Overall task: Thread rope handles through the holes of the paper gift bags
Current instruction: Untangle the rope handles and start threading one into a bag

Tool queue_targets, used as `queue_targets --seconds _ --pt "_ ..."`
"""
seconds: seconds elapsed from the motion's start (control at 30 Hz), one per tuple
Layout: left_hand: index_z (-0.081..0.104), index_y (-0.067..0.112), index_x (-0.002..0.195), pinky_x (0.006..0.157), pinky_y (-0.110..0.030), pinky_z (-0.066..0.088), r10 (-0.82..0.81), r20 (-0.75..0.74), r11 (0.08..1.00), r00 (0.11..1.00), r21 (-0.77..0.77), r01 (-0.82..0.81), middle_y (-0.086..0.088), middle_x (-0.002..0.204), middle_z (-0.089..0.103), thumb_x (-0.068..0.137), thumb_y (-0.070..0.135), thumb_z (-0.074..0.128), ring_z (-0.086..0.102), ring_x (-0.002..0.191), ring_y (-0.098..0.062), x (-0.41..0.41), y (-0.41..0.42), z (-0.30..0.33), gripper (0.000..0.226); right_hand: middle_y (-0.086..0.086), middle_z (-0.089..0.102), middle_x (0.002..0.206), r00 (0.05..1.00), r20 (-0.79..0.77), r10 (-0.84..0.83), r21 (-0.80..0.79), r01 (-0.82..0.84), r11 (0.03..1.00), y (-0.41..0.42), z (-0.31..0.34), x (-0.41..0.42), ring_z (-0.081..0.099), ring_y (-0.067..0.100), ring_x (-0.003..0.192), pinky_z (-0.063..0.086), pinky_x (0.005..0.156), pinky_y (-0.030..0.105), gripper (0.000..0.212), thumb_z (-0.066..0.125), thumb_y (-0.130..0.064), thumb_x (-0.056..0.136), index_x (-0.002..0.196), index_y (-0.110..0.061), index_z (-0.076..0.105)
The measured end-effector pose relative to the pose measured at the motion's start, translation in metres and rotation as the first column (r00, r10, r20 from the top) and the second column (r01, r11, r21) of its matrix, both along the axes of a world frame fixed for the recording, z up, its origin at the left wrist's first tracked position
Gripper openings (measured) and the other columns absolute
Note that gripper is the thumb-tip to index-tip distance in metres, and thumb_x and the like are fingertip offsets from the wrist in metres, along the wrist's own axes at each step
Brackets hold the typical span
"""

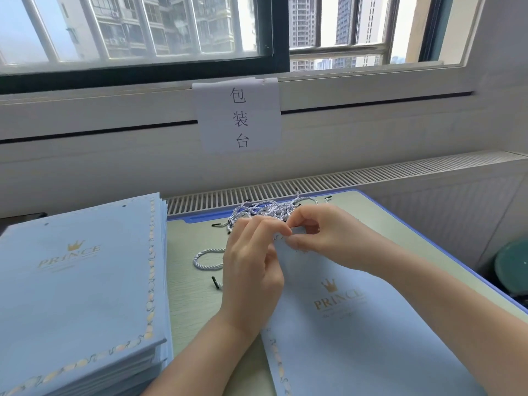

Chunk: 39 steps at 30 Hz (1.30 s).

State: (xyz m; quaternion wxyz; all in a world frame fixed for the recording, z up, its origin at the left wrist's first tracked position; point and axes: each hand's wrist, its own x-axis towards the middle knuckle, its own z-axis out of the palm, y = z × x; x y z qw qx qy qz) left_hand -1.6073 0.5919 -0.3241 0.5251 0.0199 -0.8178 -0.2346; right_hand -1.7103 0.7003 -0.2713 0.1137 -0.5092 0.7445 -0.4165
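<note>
While a flat blue gift bag (357, 324) is laid toward the bench's (194, 295) near right edge, its top edge is pinched by the left hand (251, 270) and right hand (320, 232). A rope handle (205, 258) is curled just left; loose ropes (271, 210) are heaped near the far edge.

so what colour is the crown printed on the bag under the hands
Gold, on the light blue bag, above the PRINCE lettering; the crown shows in the head view.

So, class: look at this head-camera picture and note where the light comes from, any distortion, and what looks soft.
Head view: daylight enters through the window, with bright sky beyond; the wide lens bows the sill and desk edge; both hands look slightly soft at the fingertips; shadows on the bag are faint.
</note>
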Motion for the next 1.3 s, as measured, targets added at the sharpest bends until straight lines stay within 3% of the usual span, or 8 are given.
queue_targets --seconds 0.27,0.43,0.6,0.87,0.97,1.1,1.2,1.3 --pt "0.058 0.016 0.09 0.076 -0.021 0.038 -0.026 0.001 1.0 1.0 0.002 0.026 0.009 0.084 0.057 0.071 0.001 0.032 0.049 0.085 -0.015 0.001 0.001 -0.001 0.036 0.001 0.072 0.092 0.987 0.164 -0.003 -0.014 0.006 1.0 0.004 0.002 -0.009 0.064 0.004 0.083 0.049 0.079 0.022 0.003 0.065 -0.02 0.088 0.086 -0.019 0.066" --pt "0.061 0.01 0.086 0.077 -0.016 0.035 0.005 0.009 0.999 1.0 0.034 -0.005 0.008 0.083 0.057 0.07 -0.01 0.039 0.047 0.084 -0.012 0.001 0.002 0.001 0.035 -0.015 0.058 0.079 0.989 0.14 0.047 0.004 -0.048 0.999 0.0 0.001 0.0 0.052 -0.015 0.063 0.038 0.061 0.005 0.01 0.065 -0.014 0.088 0.097 -0.015 0.061" --pt "0.061 0.012 0.088 0.076 -0.017 0.036 0.027 0.022 0.998 0.999 0.056 -0.028 0.012 0.083 0.054 0.072 -0.009 0.04 0.046 0.085 -0.01 0.001 0.001 0.0 0.033 -0.015 0.047 0.065 0.993 0.11 -0.031 -0.041 0.035 0.999 -0.007 -0.007 0.003 0.046 -0.01 0.054 0.034 0.053 0.007 0.007 0.064 -0.01 0.088 0.094 -0.014 0.062" --pt "0.062 0.015 0.09 0.074 -0.024 0.036 0.151 0.033 0.986 0.988 0.071 -0.153 0.024 0.082 0.045 0.076 -0.004 0.043 0.042 0.084 -0.008 0.001 0.0 0.001 0.031 -0.011 0.052 0.076 0.988 0.092 -0.123 -0.111 0.133 0.985 -0.019 -0.022 0.011 0.047 -0.001 0.064 0.035 0.058 0.011 0.011 0.063 -0.012 0.088 0.098 -0.011 0.06" --pt "0.062 0.018 0.09 0.073 -0.026 0.031 0.251 0.095 0.962 0.963 0.084 -0.26 0.014 0.08 0.052 0.073 -0.002 0.04 0.038 0.086 -0.01 0.0 -0.002 -0.003 0.034 0.0 0.06 0.09 0.961 0.251 -0.116 -0.164 0.16 0.973 -0.017 -0.016 0.009 0.053 0.006 0.071 0.041 0.054 0.012 0.008 0.06 -0.011 0.09 0.091 -0.016 0.054" --pt "0.062 0.016 0.087 0.07 -0.032 0.026 0.414 0.261 0.904 0.872 -0.006 -0.428 0.005 0.079 0.061 0.061 0.0 0.038 0.045 0.083 -0.022 -0.001 -0.009 -0.006 0.039 -0.005 0.059 0.082 0.943 0.156 -0.294 -0.199 0.322 0.926 0.0 -0.001 -0.027 0.055 0.011 0.069 0.042 0.056 0.018 0.014 0.055 -0.01 0.091 0.082 -0.021 0.055" --pt "0.06 0.014 0.082 0.062 -0.035 0.034 0.541 0.421 0.839 0.728 -0.212 -0.501 -0.001 0.076 0.061 0.054 0.001 0.043 0.053 0.076 -0.03 -0.002 -0.012 -0.01 0.035 -0.004 0.061 0.096 0.865 -0.146 -0.48 0.054 0.492 0.869 0.023 -0.008 -0.069 0.056 0.016 0.082 0.044 0.065 0.025 0.021 0.045 -0.004 0.092 0.095 -0.019 0.06" --pt "0.049 0.018 0.102 0.075 -0.036 0.035 0.619 0.607 0.775 0.498 -0.369 -0.512 0.001 0.104 0.053 0.07 0.006 0.043 0.047 0.099 -0.027 -0.007 0.0 0.007 0.035 0.001 0.056 0.108 0.876 -0.211 -0.434 0.302 0.481 0.823 0.038 -0.024 -0.091 0.052 0.017 0.097 0.04 0.074 0.025 0.04 0.039 0.005 0.086 0.111 -0.017 0.061"
